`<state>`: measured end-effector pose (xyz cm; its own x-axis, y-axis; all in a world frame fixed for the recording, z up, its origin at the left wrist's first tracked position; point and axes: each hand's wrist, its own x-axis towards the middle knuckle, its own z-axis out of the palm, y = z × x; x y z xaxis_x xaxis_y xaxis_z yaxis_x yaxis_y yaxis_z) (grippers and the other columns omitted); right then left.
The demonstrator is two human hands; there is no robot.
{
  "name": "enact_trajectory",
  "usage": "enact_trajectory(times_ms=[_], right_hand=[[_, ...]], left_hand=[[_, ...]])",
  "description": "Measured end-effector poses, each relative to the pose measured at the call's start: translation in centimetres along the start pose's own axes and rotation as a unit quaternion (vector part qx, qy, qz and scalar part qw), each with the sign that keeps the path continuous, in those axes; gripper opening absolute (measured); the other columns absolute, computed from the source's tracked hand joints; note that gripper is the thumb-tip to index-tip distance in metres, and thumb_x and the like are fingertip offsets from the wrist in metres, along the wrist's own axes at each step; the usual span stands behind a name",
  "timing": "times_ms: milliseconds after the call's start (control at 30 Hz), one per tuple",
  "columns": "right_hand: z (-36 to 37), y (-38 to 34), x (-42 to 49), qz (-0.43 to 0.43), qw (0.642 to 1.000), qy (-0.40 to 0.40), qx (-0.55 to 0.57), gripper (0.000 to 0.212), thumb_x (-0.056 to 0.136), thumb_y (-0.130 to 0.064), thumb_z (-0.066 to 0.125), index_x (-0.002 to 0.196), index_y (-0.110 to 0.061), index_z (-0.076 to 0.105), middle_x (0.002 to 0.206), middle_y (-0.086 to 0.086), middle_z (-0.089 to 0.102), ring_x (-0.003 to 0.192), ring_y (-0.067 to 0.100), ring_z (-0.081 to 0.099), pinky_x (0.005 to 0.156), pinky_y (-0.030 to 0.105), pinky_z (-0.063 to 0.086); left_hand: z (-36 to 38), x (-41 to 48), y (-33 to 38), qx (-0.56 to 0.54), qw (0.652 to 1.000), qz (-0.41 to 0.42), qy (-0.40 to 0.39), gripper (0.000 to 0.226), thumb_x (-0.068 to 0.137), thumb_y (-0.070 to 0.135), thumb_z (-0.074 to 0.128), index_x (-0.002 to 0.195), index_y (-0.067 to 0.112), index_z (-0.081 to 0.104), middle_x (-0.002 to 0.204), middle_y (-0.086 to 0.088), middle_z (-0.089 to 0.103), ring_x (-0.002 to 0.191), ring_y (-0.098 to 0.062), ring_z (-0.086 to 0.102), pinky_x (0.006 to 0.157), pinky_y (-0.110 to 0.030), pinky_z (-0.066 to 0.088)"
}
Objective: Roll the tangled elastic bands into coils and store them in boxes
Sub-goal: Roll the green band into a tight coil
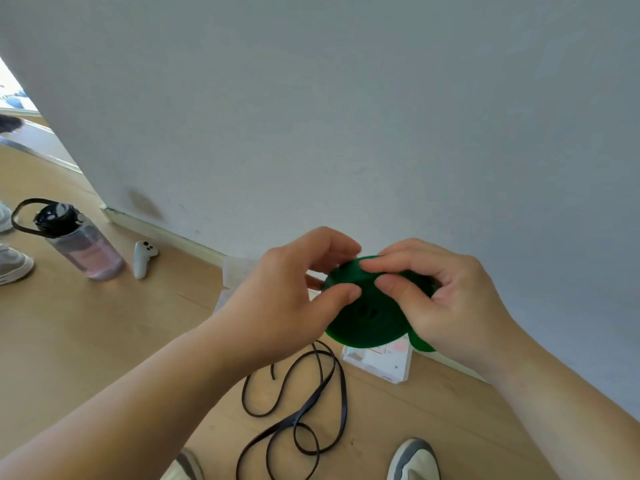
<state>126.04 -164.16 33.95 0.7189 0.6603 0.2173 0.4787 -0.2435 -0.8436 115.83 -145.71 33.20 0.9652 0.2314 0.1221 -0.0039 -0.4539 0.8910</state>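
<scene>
A flat green coil of elastic band (367, 317) is held up in front of me between both hands. My left hand (287, 299) pinches its left edge with thumb and fingers. My right hand (446, 299) grips its right side, fingertips pressed on the top rim. A loose black elastic band (304, 410) lies tangled in loops on the wooden floor below. A white box (384, 362) sits on the floor under the coil, next to the wall, partly hidden by my hands.
A clear water bottle with a black lid (79, 240) and a white controller (142, 258) stand on the floor at left. My shoes (414, 460) show at the bottom. Another person's white shoe (14, 265) is at the far left. A grey wall (346, 116) rises ahead.
</scene>
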Motion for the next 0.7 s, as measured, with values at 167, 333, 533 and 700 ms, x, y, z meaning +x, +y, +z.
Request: enact_trajectory(times_ms=[167, 333, 533, 700], right_hand=[[-0.5, -0.2, 0.0, 0.056, 0.996, 0.027, 0.070, 0.027, 0.085, -0.003, 0.079, 0.092, -0.025, 0.067, 0.094, -0.002, 0.078, 0.086, 0.021, 0.074, 0.079, 0.042, 0.064], [-0.9, -0.1, 0.1, 0.059, 0.995, 0.014, 0.080, 0.023, 0.085, -0.007, 0.079, 0.088, -0.029, 0.073, 0.103, -0.001, 0.079, 0.091, 0.024, 0.075, 0.083, 0.048, 0.063], [-1.5, 0.3, 0.3, 0.059, 0.994, 0.038, 0.082, 0.034, 0.088, -0.003, 0.076, 0.109, -0.029, 0.076, 0.102, -0.006, 0.080, 0.100, 0.015, 0.075, 0.091, 0.033, 0.060], [-1.1, 0.4, 0.3, 0.072, 0.992, 0.056, 0.089, 0.032, 0.091, 0.000, 0.071, 0.103, -0.029, 0.077, 0.097, -0.006, 0.080, 0.087, 0.016, 0.076, 0.079, 0.028, 0.062]], left_hand=[[-0.6, 0.5, 0.1, -0.098, 0.993, -0.061, -0.031, 0.035, 0.086, 0.014, 0.082, 0.111, 0.037, 0.077, 0.103, 0.011, 0.076, 0.100, -0.005, 0.073, 0.087, -0.027, 0.062], [-0.6, 0.4, 0.4, -0.144, 0.987, -0.077, -0.009, 0.029, 0.083, 0.016, 0.084, 0.098, 0.041, 0.080, 0.095, 0.014, 0.075, 0.098, -0.004, 0.070, 0.081, -0.024, 0.060], [-0.6, 0.4, -0.1, -0.180, 0.980, -0.052, 0.065, 0.030, 0.089, 0.016, 0.079, 0.105, 0.041, 0.078, 0.104, 0.009, 0.077, 0.104, -0.009, 0.069, 0.096, -0.033, 0.055], [-0.2, 0.4, -0.1, -0.122, 0.990, -0.059, 0.027, 0.026, 0.090, 0.019, 0.078, 0.108, 0.036, 0.071, 0.108, 0.016, 0.074, 0.104, -0.002, 0.068, 0.085, -0.019, 0.057]])
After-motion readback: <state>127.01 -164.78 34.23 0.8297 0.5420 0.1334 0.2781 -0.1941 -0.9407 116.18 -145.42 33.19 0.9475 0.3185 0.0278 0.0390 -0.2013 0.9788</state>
